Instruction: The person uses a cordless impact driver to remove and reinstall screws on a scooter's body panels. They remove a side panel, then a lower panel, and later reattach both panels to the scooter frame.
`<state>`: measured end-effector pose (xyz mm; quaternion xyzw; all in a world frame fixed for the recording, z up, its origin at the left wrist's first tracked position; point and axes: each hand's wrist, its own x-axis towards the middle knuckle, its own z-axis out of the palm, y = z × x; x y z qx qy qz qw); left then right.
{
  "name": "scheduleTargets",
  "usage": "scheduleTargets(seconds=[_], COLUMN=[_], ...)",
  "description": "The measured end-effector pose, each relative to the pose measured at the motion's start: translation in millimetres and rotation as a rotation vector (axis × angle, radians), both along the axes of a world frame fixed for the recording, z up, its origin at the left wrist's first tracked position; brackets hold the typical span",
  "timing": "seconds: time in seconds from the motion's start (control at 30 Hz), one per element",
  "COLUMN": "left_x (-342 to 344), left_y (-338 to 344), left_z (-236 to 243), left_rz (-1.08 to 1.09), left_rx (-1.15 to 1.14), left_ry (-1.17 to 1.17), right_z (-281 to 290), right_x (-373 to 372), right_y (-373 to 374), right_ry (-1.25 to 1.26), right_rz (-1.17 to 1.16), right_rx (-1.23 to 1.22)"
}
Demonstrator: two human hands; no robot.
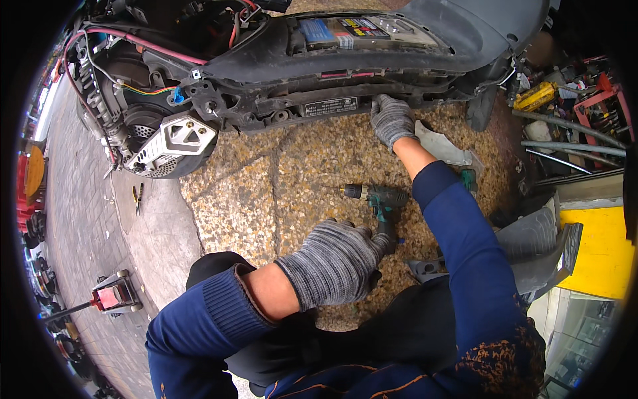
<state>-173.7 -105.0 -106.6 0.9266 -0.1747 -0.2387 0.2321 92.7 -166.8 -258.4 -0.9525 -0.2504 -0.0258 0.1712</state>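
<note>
An electric scooter [266,70] with its side panels off spans the top of the view. My right hand [392,121], in a grey striped knit glove, reaches to its lower side rail beside a small label plate [331,106]. Those fingers are curled against the rail, and whatever they pinch is hidden. Closer to me, my left hand [329,263], gloved alike, is closed around the lower handle of a green and black cordless drill [382,199]. The drill's chuck points left, above the speckled floor [239,193].
Black-handled pliers [137,198] lie on the floor at left, above a floor jack [116,296]. A pale broken panel piece [444,145] and another green tool [469,179] lie beyond my right forearm. Grey plastic panels [531,246] and a cluttered tool rack [571,113] stand at right.
</note>
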Motion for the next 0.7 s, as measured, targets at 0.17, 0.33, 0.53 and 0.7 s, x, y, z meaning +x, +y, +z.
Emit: scheduleTargets(seconds=[0.17,0.33,0.53,0.7], left_x=[1.4,4.8,6.2,6.3], left_y=[4.0,5.3,6.4,7.4], left_z=[-3.5,-4.8,-5.1,-11.6], left_rz=[0.005,-0.012,-0.012,0.002], left_rx=[-0.010,0.003,-0.006,-0.009], left_ry=[-0.008,0.026,0.017,-0.012], right_z=[0.8,-2.0,0.9,9.6], right_x=[8.8,12.8,10.4,9.4], right_y=[-7.9,-11.4,-13.9,-21.4], right_ry=[-0.140,-0.211,-0.268,-0.306], right_rz=[0.175,0.226,0.263,0.308], right_rx=[-0.149,-0.156,-0.165,-0.130])
